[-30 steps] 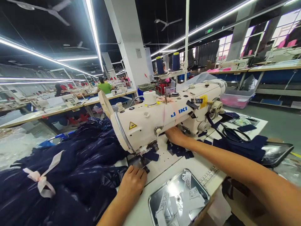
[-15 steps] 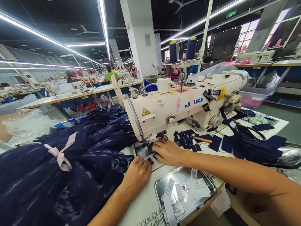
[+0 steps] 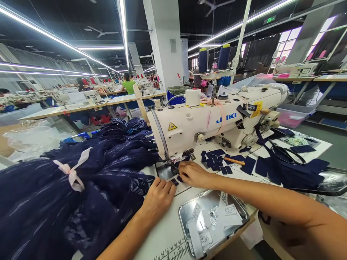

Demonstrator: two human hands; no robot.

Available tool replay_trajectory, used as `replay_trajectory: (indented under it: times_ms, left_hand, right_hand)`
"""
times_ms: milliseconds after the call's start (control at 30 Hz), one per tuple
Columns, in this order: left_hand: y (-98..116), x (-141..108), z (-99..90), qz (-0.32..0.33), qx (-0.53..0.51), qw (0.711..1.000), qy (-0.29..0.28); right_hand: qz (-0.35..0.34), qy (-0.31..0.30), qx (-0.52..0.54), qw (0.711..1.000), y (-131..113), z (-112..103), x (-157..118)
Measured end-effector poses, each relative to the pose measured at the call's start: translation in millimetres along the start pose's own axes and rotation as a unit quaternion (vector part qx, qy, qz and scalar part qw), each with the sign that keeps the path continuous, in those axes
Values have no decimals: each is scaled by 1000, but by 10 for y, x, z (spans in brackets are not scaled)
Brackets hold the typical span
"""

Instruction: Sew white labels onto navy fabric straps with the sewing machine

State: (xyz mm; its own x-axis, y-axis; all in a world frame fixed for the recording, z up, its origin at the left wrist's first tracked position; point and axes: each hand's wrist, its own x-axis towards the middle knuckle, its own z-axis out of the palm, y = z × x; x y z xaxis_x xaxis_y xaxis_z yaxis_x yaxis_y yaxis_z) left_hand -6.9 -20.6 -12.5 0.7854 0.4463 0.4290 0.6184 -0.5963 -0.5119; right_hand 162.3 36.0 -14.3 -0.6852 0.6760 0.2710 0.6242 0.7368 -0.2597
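Observation:
My left hand (image 3: 159, 195) is closed at the front of the sewing machine (image 3: 189, 126), its fingers curled at the edge of the navy fabric (image 3: 114, 159), which it grips. Right of the needle area (image 3: 172, 167), my right hand (image 3: 195, 175) is closed with its fingertips pointing inward; what they pinch is hidden. Small dark navy pieces (image 3: 175, 181) lie on the bed between the two hands. A pale pink ribbon (image 3: 72, 175) is tied around the gathered navy fabric on the left.
A metal tray (image 3: 184, 216) with printed white labels (image 3: 230, 215) sits near the front edge. Cut navy pieces (image 3: 214, 159), a wooden-handled tool (image 3: 234, 161) and black-handled scissors (image 3: 287, 151) lie to the right. Thread cones (image 3: 223, 57) stand behind. A person in green (image 3: 128, 86) sits farther back.
My right hand has drawn slightly back from the needle area, uncovering more of it, and its fingers are more curled. My left hand has barely moved. The camera view has shifted slightly.

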Motion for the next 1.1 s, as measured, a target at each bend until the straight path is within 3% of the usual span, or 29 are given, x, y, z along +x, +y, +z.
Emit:
replay_trajectory:
  times_ms: [200, 400, 667, 833, 967, 1100]
  left_hand:
    - [22, 49, 50, -8, -6, 1000, 14]
    - [23, 51, 71, -1, -8, 1000, -5]
    - [28, 47, 99, -10, -27, 998, -48]
    - [60, 80, 108, -21, -31, 996, -75]
    - [38, 75, 64, -43, -45, 993, -97]
    - [-56, -4, -68, -32, -79, 992, -98]
  right_hand:
    - [72, 26, 130, 989, -29, 64, -2]
    - [87, 44, 149, 984, -26, 87, -16]
    - [48, 40, 106, 992, -11, 105, -32]
    - [25, 12, 133, 991, 16, 76, -81]
    - [-34, -7, 13, 999, -67, 62, -174]
    - [-97, -32, -121, 987, -148, 33, -235]
